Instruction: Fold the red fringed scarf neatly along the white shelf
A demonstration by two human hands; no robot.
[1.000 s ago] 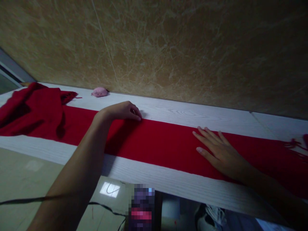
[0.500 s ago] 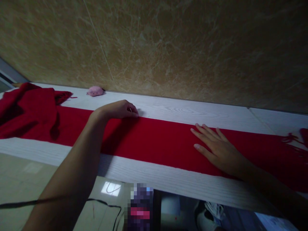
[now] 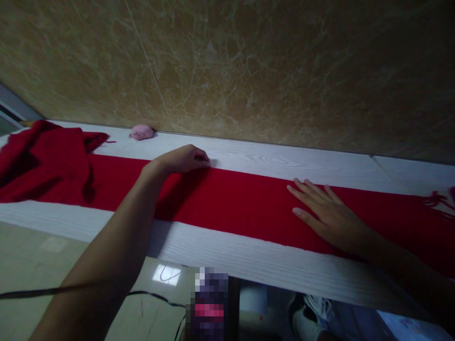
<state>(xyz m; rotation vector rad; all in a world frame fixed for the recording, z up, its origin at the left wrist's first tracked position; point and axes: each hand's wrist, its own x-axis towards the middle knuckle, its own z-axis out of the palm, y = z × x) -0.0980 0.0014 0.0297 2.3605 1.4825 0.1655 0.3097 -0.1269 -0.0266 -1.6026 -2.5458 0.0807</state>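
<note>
I see the red scarf (image 3: 241, 201) lying lengthwise on the white surface (image 3: 227, 151), bunched up at the left. My right hand (image 3: 329, 218) rests on it, fingers spread; my left hand (image 3: 190, 158) curls at its far edge, but from here I cannot tell whether it pinches the scarf.

One head-worn camera looks down at the nearby table (image 3: 241, 255), facing the wall (image 3: 227, 71).

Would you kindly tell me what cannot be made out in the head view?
Head view:
Cloth, right end: partly cut off by picture edge.
Cloth beneath right hand: covered by it.
Whether left hand pinches cloth: hidden by the hand itself.
Whatever pixelated patch masks.
</note>
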